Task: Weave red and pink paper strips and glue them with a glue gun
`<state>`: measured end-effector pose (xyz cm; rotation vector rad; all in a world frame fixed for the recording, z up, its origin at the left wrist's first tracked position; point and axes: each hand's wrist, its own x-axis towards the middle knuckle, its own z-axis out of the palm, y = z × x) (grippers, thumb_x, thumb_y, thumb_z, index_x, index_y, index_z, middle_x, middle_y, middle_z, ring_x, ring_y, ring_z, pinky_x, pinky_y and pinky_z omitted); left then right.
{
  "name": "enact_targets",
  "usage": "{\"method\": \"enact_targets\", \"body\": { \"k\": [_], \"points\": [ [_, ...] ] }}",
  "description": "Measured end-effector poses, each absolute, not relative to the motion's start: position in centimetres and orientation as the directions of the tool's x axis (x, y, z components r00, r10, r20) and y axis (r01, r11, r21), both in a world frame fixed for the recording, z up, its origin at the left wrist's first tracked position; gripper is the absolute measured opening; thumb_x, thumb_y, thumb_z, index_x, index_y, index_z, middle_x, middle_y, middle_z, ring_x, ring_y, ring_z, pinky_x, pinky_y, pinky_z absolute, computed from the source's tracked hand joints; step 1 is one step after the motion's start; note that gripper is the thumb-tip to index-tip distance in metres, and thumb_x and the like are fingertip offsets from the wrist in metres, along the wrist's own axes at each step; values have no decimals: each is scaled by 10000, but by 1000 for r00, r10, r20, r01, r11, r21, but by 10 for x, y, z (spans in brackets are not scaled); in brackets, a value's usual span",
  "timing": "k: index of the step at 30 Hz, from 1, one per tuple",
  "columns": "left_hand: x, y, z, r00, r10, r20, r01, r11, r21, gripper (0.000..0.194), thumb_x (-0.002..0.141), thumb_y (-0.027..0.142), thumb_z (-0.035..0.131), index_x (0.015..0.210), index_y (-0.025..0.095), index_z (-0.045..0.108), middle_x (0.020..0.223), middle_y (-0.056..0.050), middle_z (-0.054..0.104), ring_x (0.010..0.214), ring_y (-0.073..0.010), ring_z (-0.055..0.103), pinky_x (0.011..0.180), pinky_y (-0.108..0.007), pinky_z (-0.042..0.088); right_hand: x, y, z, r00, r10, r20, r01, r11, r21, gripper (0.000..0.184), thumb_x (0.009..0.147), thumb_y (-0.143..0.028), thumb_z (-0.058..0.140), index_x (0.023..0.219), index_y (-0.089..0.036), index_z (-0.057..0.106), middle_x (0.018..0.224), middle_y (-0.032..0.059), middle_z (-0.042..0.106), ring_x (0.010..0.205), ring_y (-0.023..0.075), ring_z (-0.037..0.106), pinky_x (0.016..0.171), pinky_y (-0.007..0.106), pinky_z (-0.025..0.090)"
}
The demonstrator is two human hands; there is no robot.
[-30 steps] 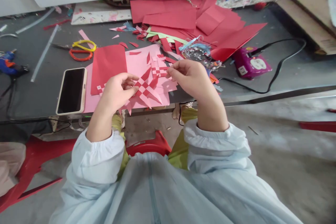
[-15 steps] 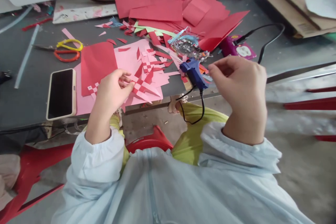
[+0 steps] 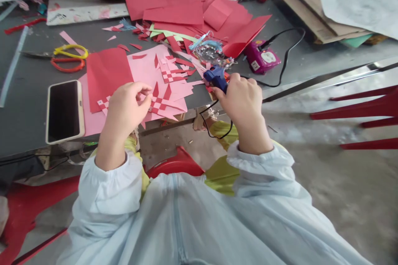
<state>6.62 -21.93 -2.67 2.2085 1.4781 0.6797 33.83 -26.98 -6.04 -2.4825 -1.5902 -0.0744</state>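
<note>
Checkered paper weave (image 3: 159, 104) is lying over pink paper (image 3: 141, 64) near the table's front edge, its red and pink strips crossing in small squares and ending in loose points. Farthest left, a translucent stick (image 3: 14, 66) is lying on the dark tabletop (image 3: 34, 70). Next come scissors (image 3: 70, 59) with one yellow and one orange-red loop, their blades pointing left, and a phone (image 3: 64, 111) that is showing a black, glossy screen inside a pale case. A smooth red sheet (image 3: 108, 72) is overlapping the pink paper. The left hand (image 3: 126, 101) is curling partly closed, a small gap showing between thumb and index finger; its tips are meeting the weave's left side, though whether they are pinching it cannot be told. Beyond, a second woven piece (image 3: 170, 75) is resting among pointed scraps. The right hand (image 3: 245, 96) is closing around the handle of a blue plastic glue gun (image 3: 216, 76), thumb lying along the near side. Farther right, a glossy purple box (image 3: 263, 57) is sitting beside its black cord (image 3: 287, 56), and flat brown cardboard (image 3: 323, 12) is lying stacked.
</note>
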Motion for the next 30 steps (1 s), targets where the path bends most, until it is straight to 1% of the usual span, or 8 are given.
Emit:
{"method": "enact_targets", "body": {
  "k": [4, 8, 13, 16, 20, 25, 28, 30],
  "points": [
    [63, -220, -27, 434, 886, 167, 728, -453, 515, 130, 842, 222, 675, 940, 225, 760, 949, -46, 770, 886, -223, 647, 848, -358, 525, 338, -266, -61, 398, 904, 155, 915, -378, -142, 335, 915, -277, 630, 1184, -80, 600, 1061, 257, 715, 1092, 396, 635, 902, 539, 499],
    [66, -222, -30, 599, 785, 160, 680, -604, 414, 84, 840, 203, 695, 902, 214, 750, 909, -55, 743, 1002, -269, 612, 918, -402, 503, 342, -266, -59, 327, 924, 201, 941, -298, -162, 430, 908, -210, 537, 1311, -60, 546, 1131, 258, 694, 1116, 387, 625, 939, 538, 490],
    [74, -228, -36, 715, 691, 108, 617, -696, 367, 67, 842, 232, 746, 871, 188, 707, 929, -72, 716, 1005, -276, 592, 941, -416, 494, 343, -268, -51, 319, 944, 84, 943, -306, -132, 451, 907, -211, 487, 1303, -3, 540, 1141, 310, 673, 1066, 413, 666, 924, 555, 494],
    [80, -233, -40, 737, 662, 137, 596, -732, 330, 82, 901, 257, 690, 907, 178, 707, 934, -82, 701, 1002, -272, 589, 945, -418, 497, 346, -271, -45, 347, 935, 71, 930, -334, -151, 419, 945, -234, 427, 1302, -48, 543, 1152, 299, 666, 1053, 418, 677, 885, 557, 501],
    [90, -239, -45, 710, 669, 220, 629, -743, 228, 179, 967, 204, 547, 973, 159, 720, 961, -110, 692, 1014, -281, 593, 918, -414, 511, 353, -281, -34, 343, 919, 196, 928, -300, -219, 402, 978, -309, 423, 1332, -156, 539, 1216, 234, 675, 1126, 384, 654, 937, 534, 485],
    [104, -241, -49, 692, 682, 236, 683, -725, 93, 163, 962, 196, 559, 1004, 135, 705, 1003, -141, 695, 975, -303, 605, 882, -432, 510, 355, -294, -19, 376, 880, 290, 904, -280, -323, 246, 967, -393, 471, 1063, -225, 624, 1004, 146, 700, 1001, 320, 654, 877, 453, 490],
    [109, -240, -51, 672, 710, 213, 717, -695, 52, 130, 953, 211, 599, 1014, 136, 686, 1014, -139, 689, 967, -300, 617, 856, -415, 506, 354, -299, -18, 401, 861, 315, 872, -253, -418, 173, 928, -402, 520, 842, -258, 562, 776, 69, 620, 760, 253, 592, 755, 411, 480],
    [110, -240, -52, 656, 729, 194, 738, -674, 33, 113, 951, 195, 597, 1006, 140, 679, 1006, -130, 687, 962, -291, 628, 821, -390, 503, 353, -302, -20, 414, 840, 350, 848, -216, -485, 224, 904, -420, 546, 749, -271, 482, 677, 23, 522, 656, 210, 498, 681, 384, 447]
  ]
}}
